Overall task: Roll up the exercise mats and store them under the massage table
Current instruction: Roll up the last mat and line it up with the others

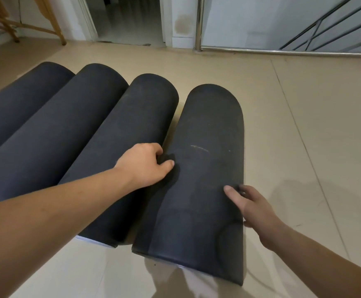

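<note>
Head view: left hand (143, 164), right hand (253, 208) seemingly grip matte black roll (207, 130).

text: none readable | labels: none | brands: none | numbers: none | signs: none

First mat (20, 108), second mat (68, 125) and third mat (121, 136): dark charcoal foam, matt and faintly scuffed, each rolled into a thick cylinder and laid lengthwise on the pale tiled floor (304, 147), side by side and touching, running from near left to far right. Fourth mat (201, 168): same material, rolled, rightmost, close against the third at the near end with a narrow wedge of floor between them at the far end. A pale scratch marks its top.
</note>
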The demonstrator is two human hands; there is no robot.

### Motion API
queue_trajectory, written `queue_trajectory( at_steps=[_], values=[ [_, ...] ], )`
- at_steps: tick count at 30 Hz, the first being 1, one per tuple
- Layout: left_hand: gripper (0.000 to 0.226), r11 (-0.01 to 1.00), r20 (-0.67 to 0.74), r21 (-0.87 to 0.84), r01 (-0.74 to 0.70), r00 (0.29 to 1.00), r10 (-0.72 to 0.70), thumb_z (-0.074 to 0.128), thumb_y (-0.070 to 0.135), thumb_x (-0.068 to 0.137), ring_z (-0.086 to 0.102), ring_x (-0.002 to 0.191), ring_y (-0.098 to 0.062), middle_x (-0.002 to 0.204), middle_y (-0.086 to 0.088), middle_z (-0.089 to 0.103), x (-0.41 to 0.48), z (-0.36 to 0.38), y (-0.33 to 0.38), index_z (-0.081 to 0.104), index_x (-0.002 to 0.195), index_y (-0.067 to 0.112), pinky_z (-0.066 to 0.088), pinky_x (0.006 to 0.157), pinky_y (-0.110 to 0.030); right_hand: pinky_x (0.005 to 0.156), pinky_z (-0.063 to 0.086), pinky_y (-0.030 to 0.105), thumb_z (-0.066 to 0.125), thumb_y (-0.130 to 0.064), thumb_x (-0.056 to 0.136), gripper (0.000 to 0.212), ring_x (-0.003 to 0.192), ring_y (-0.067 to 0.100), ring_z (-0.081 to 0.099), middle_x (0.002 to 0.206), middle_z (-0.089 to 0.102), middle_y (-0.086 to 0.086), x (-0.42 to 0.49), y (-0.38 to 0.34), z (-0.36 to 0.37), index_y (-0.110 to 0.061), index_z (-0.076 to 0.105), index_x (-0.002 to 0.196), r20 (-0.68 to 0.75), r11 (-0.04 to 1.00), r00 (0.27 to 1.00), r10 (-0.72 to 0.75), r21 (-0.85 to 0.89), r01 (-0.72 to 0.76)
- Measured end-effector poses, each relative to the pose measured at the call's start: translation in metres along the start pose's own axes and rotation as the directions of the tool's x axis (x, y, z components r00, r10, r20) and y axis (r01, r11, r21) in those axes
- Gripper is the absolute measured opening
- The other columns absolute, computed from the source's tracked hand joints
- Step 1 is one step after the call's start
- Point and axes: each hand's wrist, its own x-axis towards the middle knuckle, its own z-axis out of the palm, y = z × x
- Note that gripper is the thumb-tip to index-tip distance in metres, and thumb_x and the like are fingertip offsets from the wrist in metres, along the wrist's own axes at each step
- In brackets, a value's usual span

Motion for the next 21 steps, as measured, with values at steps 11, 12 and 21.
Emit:
queue_trajectory(
  at_steps=[11, 12, 21],
  values=[
    [0.108, 0.993, 0.214, 0.017, 0.113, 0.970, -0.114, 0.062, 0.092, 0.068, 0.057, 0.128, -0.026, 0.145, -0.002, 0.053, 0.002, 0.021, 0.009, 0.048, 0.149, 0.023, 0.051, 0.104, -0.039, 0.103, 0.050, 0.067, 0.092, -0.077, 0.046, 0.127, 0.129, 0.032, 0.055, 0.147, 0.051, -0.003, 0.021, -0.005, 0.026, -0.049, 0.025, 0.150, 0.146, 0.971, 0.967, 0.211, 0.083, -0.224],
    [0.103, 0.994, 0.205, 0.001, 0.108, 0.973, -0.106, 0.064, 0.088, 0.070, 0.059, 0.127, -0.024, 0.144, 0.000, 0.055, 0.003, 0.020, 0.008, 0.048, 0.149, 0.024, 0.052, 0.104, -0.038, 0.107, 0.047, 0.067, 0.090, -0.077, 0.049, 0.131, 0.132, 0.034, 0.053, 0.150, 0.048, -0.003, 0.024, -0.006, 0.029, -0.051, 0.019, 0.156, 0.160, 0.965, 0.962, 0.221, 0.107, -0.240],
    [0.119, 0.869, 0.311, -0.376, 0.321, 0.927, -0.207, 0.081, 0.077, 0.062, 0.059, 0.128, -0.021, 0.143, 0.009, 0.057, 0.002, 0.035, -0.012, 0.024, 0.160, 0.042, 0.049, 0.109, -0.037, 0.099, 0.050, 0.073, 0.090, -0.084, 0.042, 0.131, 0.135, 0.042, 0.052, 0.153, 0.048, 0.002, 0.042, -0.014, 0.025, -0.062, 0.022, 0.152, 0.301, 0.946, 0.897, 0.323, -0.078, -0.315]
  ],
)
